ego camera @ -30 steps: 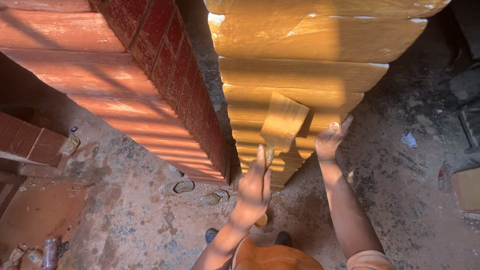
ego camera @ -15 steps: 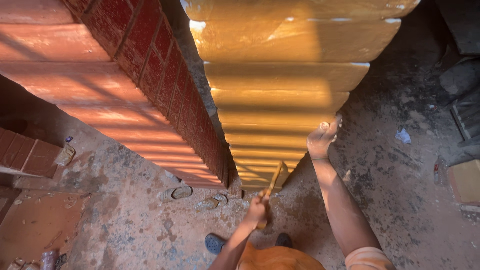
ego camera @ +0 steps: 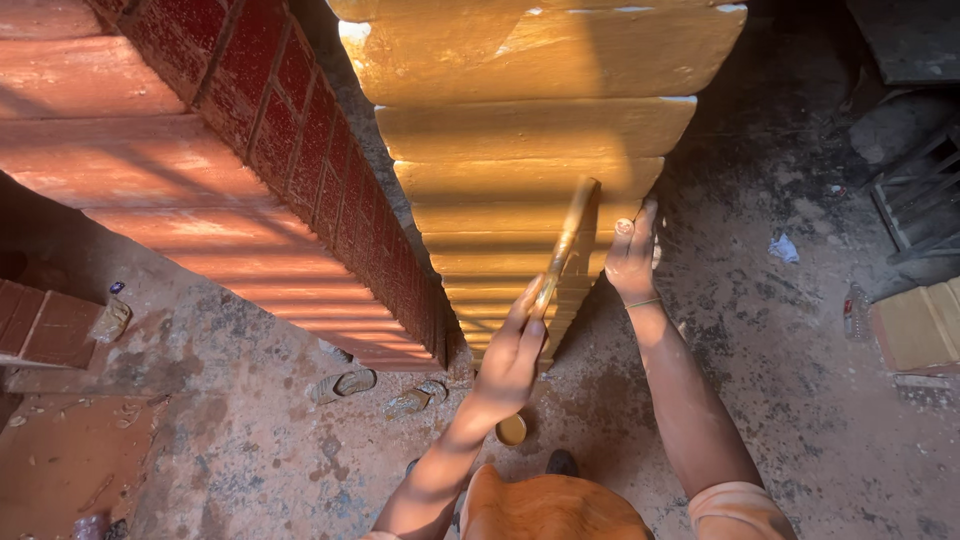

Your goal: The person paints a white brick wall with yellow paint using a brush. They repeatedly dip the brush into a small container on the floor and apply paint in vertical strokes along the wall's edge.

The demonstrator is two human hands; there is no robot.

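I look down along a tall column (ego camera: 540,130) of stepped courses coated in yellow paint. My left hand (ego camera: 510,355) is shut on the handle of a paintbrush (ego camera: 565,240) smeared with yellow. The brush points up and away from me, with its head against the column's lower courses. My right hand (ego camera: 633,262) rests flat on the right edge of the column, fingers spread and holding nothing. A small round yellow thing (ego camera: 511,430) shows just below my left wrist; I cannot tell what it is.
A red-painted brick wall (ego camera: 300,110) stands close on the left of the column. Far below, two sandals (ego camera: 345,383) lie on the dirt ground. Red bricks (ego camera: 45,325) sit at the left edge, and a yellow board (ego camera: 920,325) and a dark crate (ego camera: 915,195) at the right.
My left hand dropped with the brush half a second ago and has come back up, the brush now turned edge-on against the column. My right hand has stayed on the column.
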